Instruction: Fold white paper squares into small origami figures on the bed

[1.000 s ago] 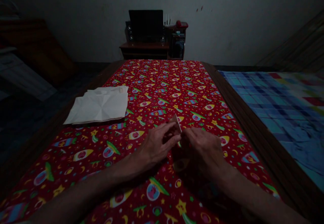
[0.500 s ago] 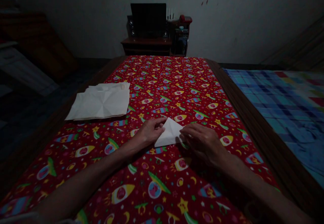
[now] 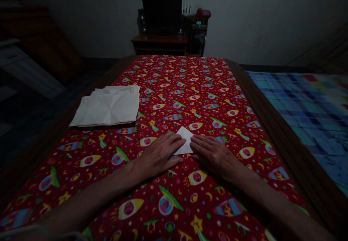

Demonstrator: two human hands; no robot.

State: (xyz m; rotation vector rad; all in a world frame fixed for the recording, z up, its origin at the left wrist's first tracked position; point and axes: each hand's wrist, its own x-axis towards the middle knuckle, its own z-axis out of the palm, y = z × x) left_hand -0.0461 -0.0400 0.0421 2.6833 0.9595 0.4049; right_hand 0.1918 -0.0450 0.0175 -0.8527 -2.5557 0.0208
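Observation:
A small folded sheet of white paper lies on the red patterned cloth, its pointed corner facing away from me. My left hand rests flat over the paper's left side, fingers stretched out and the thumb apart near the bottom edge. On the right side, my right hand lays its extended fingers on the paper's edge. Both hands cover the side corners, so only the middle and top of the paper show.
A stack of creased white paper sheets lies to the left on the red cloth. Beyond the far edge stands a dark monitor on a wooden desk. A blue checked cloth spreads at the right.
My left hand has gone from pinching the paper's left edge to lying flat on it. The right fingers have flattened onto the right side. The view has tilted slightly.

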